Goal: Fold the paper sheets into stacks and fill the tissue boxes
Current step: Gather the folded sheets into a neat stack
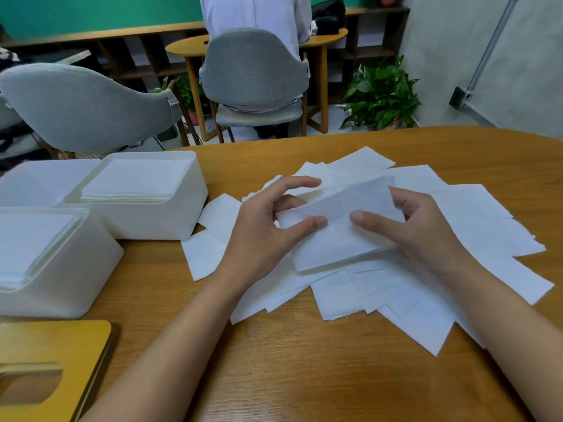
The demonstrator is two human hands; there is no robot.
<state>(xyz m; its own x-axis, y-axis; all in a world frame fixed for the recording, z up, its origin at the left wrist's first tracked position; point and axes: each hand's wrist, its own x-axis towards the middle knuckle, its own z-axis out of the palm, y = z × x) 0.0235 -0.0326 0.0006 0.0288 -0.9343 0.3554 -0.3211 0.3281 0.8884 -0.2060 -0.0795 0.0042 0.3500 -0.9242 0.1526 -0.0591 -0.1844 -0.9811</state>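
A small stack of white paper sheets is lifted a little above a loose spread of white sheets on the wooden table. My left hand pinches the stack's left edge with thumb on top. My right hand pinches its right side, thumb on top, fingers behind; the top sheet curls up between the hands. Two white tissue boxes stand at the left, each holding a neat pile of folded sheets. A third white box sits behind them; its contents are unclear.
A wooden box lid with an oval slot lies at the near left corner. Grey chairs stand beyond the table's far edge; a person in white sits at another table. A potted plant is on the floor.
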